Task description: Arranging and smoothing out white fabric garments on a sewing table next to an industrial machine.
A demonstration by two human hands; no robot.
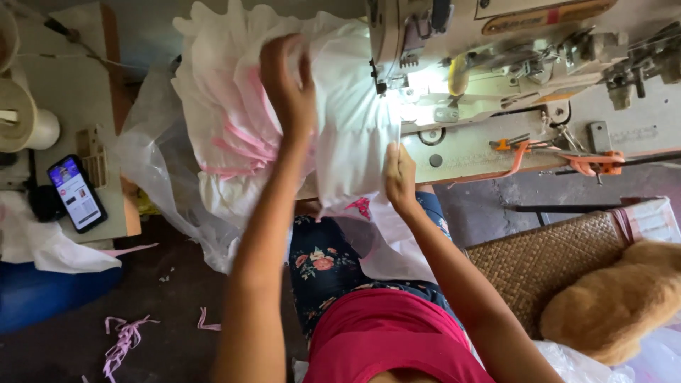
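Two hands on white garment [340,135], at 9 o'clock of sewing machine [496,64]. Left hand [287,85] fingers clamped on bunched cloth; right hand [399,177] fingers pinching edge. Best keep seam flat, tension even.

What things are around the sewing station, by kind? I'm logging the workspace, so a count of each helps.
Sewing machine: 1
White fabric pile with pink trim, under the left hand and right hand: 1
Phone: 1
White tape roll: 1
Woven basket: 1
Tan furry thing: 1
Pink scrap clusters on floor: 2
Total: 8
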